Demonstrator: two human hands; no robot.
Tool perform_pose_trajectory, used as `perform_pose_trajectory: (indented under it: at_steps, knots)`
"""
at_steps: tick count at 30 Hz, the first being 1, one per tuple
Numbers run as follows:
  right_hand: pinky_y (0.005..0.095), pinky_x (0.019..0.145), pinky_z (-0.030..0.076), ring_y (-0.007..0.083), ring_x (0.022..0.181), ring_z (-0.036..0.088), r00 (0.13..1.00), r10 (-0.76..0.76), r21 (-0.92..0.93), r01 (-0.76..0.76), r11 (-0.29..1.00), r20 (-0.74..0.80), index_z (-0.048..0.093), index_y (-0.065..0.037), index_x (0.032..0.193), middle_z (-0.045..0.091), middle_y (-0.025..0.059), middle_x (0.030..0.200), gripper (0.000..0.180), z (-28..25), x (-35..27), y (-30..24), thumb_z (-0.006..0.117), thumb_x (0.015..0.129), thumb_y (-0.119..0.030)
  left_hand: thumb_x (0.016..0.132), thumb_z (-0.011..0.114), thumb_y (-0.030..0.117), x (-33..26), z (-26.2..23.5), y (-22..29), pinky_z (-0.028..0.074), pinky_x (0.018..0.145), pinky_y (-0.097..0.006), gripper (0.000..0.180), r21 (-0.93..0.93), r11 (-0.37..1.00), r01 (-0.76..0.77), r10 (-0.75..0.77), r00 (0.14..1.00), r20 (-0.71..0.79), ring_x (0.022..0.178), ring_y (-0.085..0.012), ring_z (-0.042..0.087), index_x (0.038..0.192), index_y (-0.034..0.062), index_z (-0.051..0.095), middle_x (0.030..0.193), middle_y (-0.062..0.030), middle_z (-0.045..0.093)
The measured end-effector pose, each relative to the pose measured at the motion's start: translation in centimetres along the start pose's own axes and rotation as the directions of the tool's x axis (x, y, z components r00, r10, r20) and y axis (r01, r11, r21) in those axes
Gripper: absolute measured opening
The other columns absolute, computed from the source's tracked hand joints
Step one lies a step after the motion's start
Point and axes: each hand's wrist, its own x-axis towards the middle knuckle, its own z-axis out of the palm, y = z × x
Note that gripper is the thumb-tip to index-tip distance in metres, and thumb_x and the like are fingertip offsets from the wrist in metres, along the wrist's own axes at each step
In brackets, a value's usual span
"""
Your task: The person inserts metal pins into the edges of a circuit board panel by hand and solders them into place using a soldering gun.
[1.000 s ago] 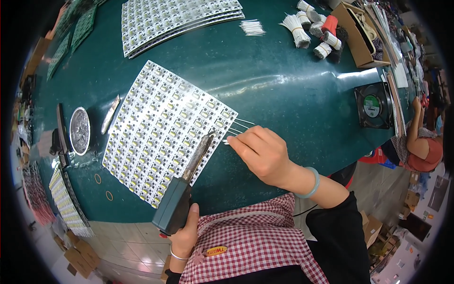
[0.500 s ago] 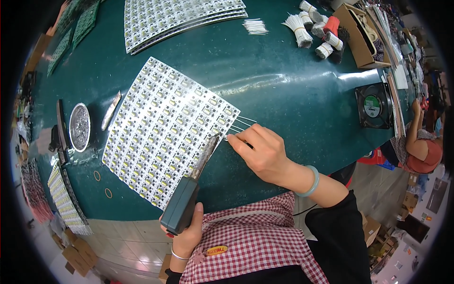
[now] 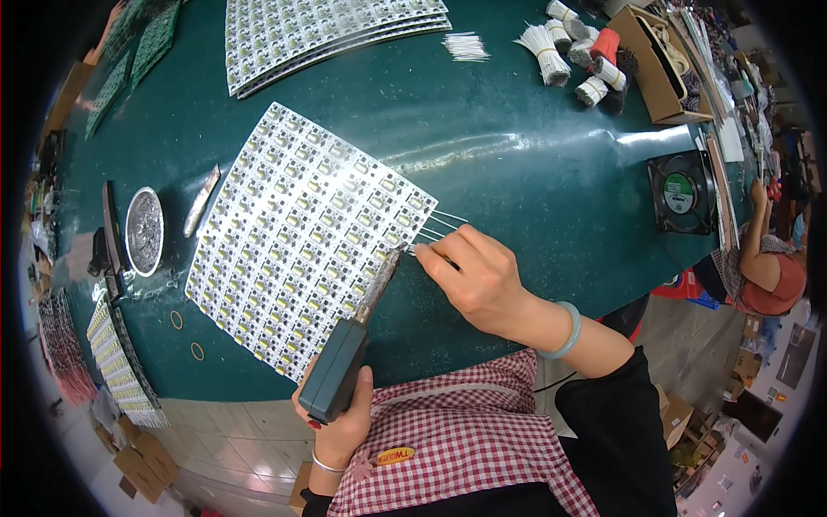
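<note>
My left hand (image 3: 345, 422) is wrapped round the dark grey-green body of a soldering gun (image 3: 334, 375). Its long worn metal tip reaches up to the right edge of a white panel of small circuit boards (image 3: 301, 224), each with a yellowish part. The panel lies slanted on the table. My right hand (image 3: 474, 276) pinches a thin white wire (image 3: 411, 251) at that edge, close to the iron's tip; the wire is mostly hidden by the fingers. Several other white wires (image 3: 448, 221) stick out from the panel's edge just above my fingers.
Left of the panel are an oval metal dish (image 3: 145, 233) and a silvery bar (image 3: 202, 202). Stacked panels (image 3: 336, 39) lie at the back, beside loose white wires (image 3: 465, 47) and wire bundles (image 3: 544, 56). A black fan (image 3: 680, 194) stands right. Another person (image 3: 771, 267) sits far right.
The soldering gun has shifted slightly up and right, bringing its tip nearer my right fingertips at the panel's edge. My right hand stays almost still.
</note>
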Motion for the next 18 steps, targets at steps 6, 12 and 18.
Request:
perform_pose_trajectory:
  at_steps: [6,12,18]
  knots:
    - [0.0284,0.058,0.048,0.0191,0.071,0.055,1.0,0.003,-0.001,-0.003,1.0,0.003,0.066,0.001,0.093,0.051,0.0055,0.076,0.024,-0.1,0.1,-0.1,0.064,0.07,-0.005,0.076,0.077,0.006,0.8,0.3,0.8,0.053,0.064,-0.03,0.021,0.056,0.99,-0.131,0.135,0.989,-0.064,0.065,-0.0223,0.066,0.094,-0.0028,0.071,0.081,-0.0123,0.07]
    - [0.0279,0.053,0.047,0.0184,0.068,0.058,1.0,0.014,0.009,-0.014,1.0,0.004,0.069,0.002,0.096,0.06,0.0053,0.079,0.027,-0.2,0.1,-0.1,0.069,0.069,-0.003,0.084,0.077,0.004,-0.9,-0.1,-0.4,0.05,0.07,-0.026,0.027,-0.105,0.994,-0.045,0.04,0.998,-0.05,0.077,-0.0123,0.061,0.109,-0.0007,0.068,0.094,-0.0049,0.068]
    - [0.0284,0.053,0.047,0.0188,0.067,0.057,1.0,0.017,0.014,-0.017,1.0,-0.011,0.069,0.002,0.096,0.06,0.0051,0.078,0.027,-0.2,0.2,-0.1,0.069,0.069,-0.003,0.084,0.075,-0.002,-1.1,-0.2,-0.8,0.048,0.061,-0.021,0.035,-0.164,0.986,0.008,-0.014,0.999,-0.038,0.077,-0.0095,0.06,0.117,-0.0003,0.065,0.1,-0.0055,0.067]
